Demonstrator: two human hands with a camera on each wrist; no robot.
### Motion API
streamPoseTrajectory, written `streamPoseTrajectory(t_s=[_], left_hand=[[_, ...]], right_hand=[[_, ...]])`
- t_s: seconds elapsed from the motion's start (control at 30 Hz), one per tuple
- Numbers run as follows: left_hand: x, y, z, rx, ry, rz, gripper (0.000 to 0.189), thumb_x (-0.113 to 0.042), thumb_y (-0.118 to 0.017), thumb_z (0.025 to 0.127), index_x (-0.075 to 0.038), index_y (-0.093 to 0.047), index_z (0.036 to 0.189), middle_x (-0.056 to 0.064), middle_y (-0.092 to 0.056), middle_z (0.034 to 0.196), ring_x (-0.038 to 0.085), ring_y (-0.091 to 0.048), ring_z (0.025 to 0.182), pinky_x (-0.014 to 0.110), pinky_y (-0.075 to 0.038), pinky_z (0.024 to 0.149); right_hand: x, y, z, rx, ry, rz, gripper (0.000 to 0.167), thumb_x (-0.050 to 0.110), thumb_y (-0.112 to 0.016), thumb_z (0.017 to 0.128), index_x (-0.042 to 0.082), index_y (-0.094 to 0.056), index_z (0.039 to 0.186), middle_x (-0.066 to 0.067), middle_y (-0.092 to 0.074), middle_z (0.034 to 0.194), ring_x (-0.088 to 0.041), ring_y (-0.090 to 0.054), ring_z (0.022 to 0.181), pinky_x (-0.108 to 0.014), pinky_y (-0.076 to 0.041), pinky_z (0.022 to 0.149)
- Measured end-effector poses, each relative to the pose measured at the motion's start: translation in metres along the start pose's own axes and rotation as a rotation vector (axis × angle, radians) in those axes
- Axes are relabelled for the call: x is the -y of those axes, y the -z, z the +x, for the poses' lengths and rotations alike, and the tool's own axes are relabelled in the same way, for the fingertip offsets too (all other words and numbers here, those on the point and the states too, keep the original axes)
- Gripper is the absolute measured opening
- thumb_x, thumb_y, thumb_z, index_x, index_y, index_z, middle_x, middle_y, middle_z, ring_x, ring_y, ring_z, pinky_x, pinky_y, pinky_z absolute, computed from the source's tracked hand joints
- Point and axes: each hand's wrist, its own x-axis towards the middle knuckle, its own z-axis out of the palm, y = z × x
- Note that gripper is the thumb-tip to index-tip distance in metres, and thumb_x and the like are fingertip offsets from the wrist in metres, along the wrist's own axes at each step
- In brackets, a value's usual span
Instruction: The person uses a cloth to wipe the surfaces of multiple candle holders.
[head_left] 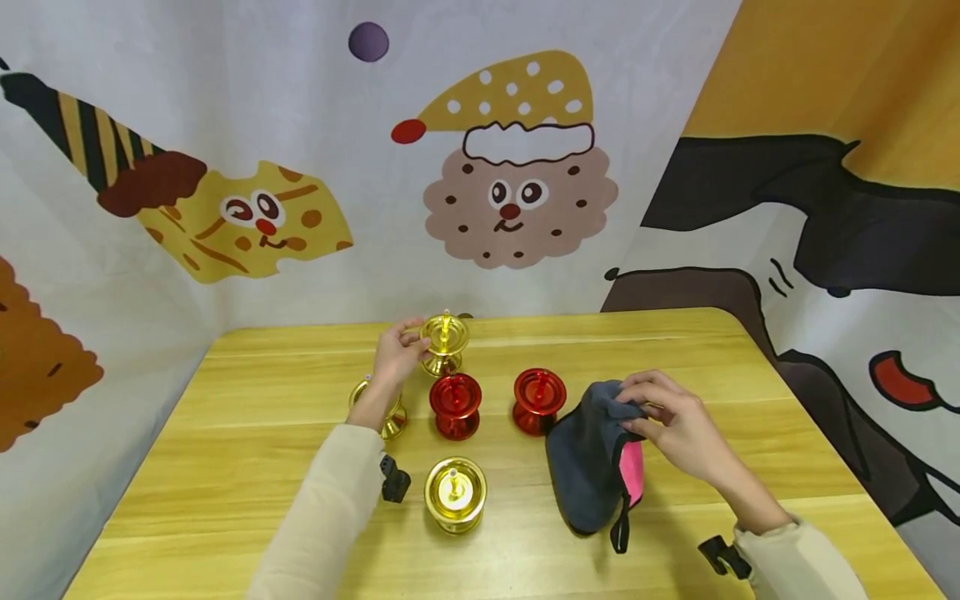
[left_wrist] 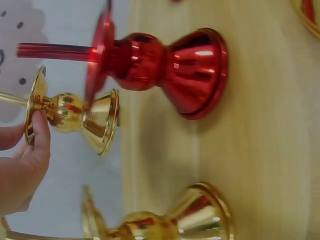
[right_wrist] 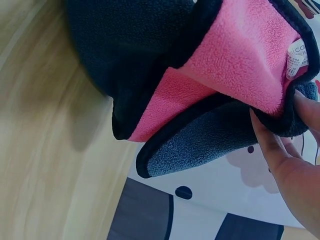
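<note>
At the back of the table, my left hand (head_left: 399, 354) pinches the upper dish of a gold candle holder (head_left: 446, 336) between thumb and fingers. In the left wrist view, the fingertips lie right at its dish rim, below the central spike. My right hand (head_left: 678, 425) grips the upper edge of a dark blue-grey cloth (head_left: 585, 458) with a pink lining, black trim and a loop. A white label (right_wrist: 297, 59) shows inside the cloth. A red candle holder (head_left: 456, 406) stands in front of the held one; another gold one (head_left: 393, 421) is partly hidden behind my left wrist.
A second red candle holder (head_left: 540, 402) stands close to the cloth's left side. Nearer the front stands a further gold candle holder (head_left: 456, 496). Behind the wooden table (head_left: 300, 517) hangs a printed curtain (head_left: 360, 233) with cartoon figures.
</note>
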Motion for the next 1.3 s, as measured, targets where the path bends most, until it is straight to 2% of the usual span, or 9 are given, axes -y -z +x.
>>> streamPoseTrajectory(t_s=[0.23,0.43,0.57,0.73,0.9,1.0,1.1,1.2,1.3], left_hand=[[0.017,-0.005,0.007,-0.006,0.005,0.005,0.038,0.009,-0.050,0.089,0.006,-0.046,0.126,0.023,-0.052,0.104,0.026,-0.058,0.084,0.039,-0.050,0.083],[0.028,-0.011,0.013,-0.005,0.000,-0.005,0.036,0.012,-0.049,0.087,0.008,-0.048,0.123,0.016,-0.051,0.089,0.033,-0.057,0.086,0.040,-0.050,0.081],[0.032,-0.012,0.014,-0.006,0.008,-0.006,0.037,0.013,-0.050,0.087,0.008,-0.049,0.123,0.013,-0.052,0.086,0.028,-0.058,0.080,0.037,-0.052,0.078],[0.035,-0.013,0.013,0.013,0.027,-0.033,0.040,0.014,-0.048,0.087,0.008,-0.047,0.126,0.019,-0.052,0.097,0.025,-0.057,0.081,0.034,-0.052,0.077],[0.035,-0.013,0.014,0.056,0.037,-0.036,0.043,0.014,-0.046,0.087,0.008,-0.043,0.130,0.027,-0.050,0.114,0.033,-0.057,0.090,0.037,-0.049,0.085],[0.033,-0.012,0.014,0.076,0.039,-0.023,0.045,0.013,-0.045,0.088,0.008,-0.040,0.132,0.029,-0.048,0.119,0.036,-0.055,0.096,0.039,-0.046,0.089],[0.029,-0.011,0.013,0.083,0.029,0.028,0.045,0.012,-0.045,0.088,0.009,-0.038,0.133,0.030,-0.047,0.122,0.035,-0.054,0.096,0.042,-0.046,0.089],[0.018,-0.008,0.009,0.067,-0.002,0.185,0.044,0.007,-0.048,0.088,0.007,-0.041,0.132,0.030,-0.046,0.125,0.034,-0.053,0.103,0.042,-0.046,0.089],[0.001,-0.001,0.003,0.046,-0.020,0.320,0.043,0.001,-0.051,0.089,0.004,-0.043,0.131,0.026,-0.046,0.128,0.035,-0.050,0.111,0.040,-0.045,0.089]], right_hand=[[-0.003,-0.002,-0.001,0.011,0.000,-0.003,0.035,-0.023,-0.067,0.065,0.001,-0.064,0.091,-0.012,-0.052,0.102,-0.005,-0.054,0.086,-0.015,-0.050,0.070],[-0.004,-0.003,-0.002,0.018,-0.009,-0.006,0.036,-0.023,-0.067,0.065,0.002,-0.064,0.091,-0.011,-0.052,0.101,-0.006,-0.054,0.086,-0.016,-0.050,0.070],[-0.006,-0.003,-0.003,0.018,-0.011,-0.008,0.036,-0.023,-0.067,0.065,0.002,-0.064,0.091,-0.011,-0.052,0.101,-0.005,-0.054,0.086,-0.015,-0.050,0.070],[-0.007,-0.003,-0.005,0.024,-0.013,-0.009,0.035,-0.023,-0.067,0.066,0.001,-0.064,0.091,-0.011,-0.053,0.102,-0.004,-0.054,0.088,-0.015,-0.050,0.071],[-0.008,-0.004,-0.005,0.023,-0.012,-0.016,0.035,-0.023,-0.067,0.066,0.002,-0.064,0.091,-0.011,-0.053,0.102,-0.003,-0.054,0.089,-0.014,-0.049,0.072],[-0.008,-0.003,-0.005,0.023,-0.015,-0.021,0.035,-0.022,-0.067,0.066,0.002,-0.064,0.091,-0.011,-0.053,0.102,-0.004,-0.054,0.088,-0.014,-0.049,0.072],[-0.008,-0.003,-0.005,0.025,-0.019,-0.028,0.035,-0.022,-0.067,0.066,0.002,-0.064,0.091,-0.011,-0.053,0.102,-0.004,-0.054,0.086,-0.015,-0.050,0.071],[-0.009,-0.003,-0.005,0.025,-0.019,-0.034,0.035,-0.022,-0.067,0.065,0.002,-0.064,0.091,-0.011,-0.053,0.102,-0.004,-0.054,0.087,-0.015,-0.049,0.071],[-0.010,-0.001,-0.005,0.021,-0.012,-0.042,0.036,-0.023,-0.067,0.065,0.002,-0.064,0.091,-0.011,-0.053,0.102,-0.003,-0.053,0.089,-0.014,-0.049,0.072]])
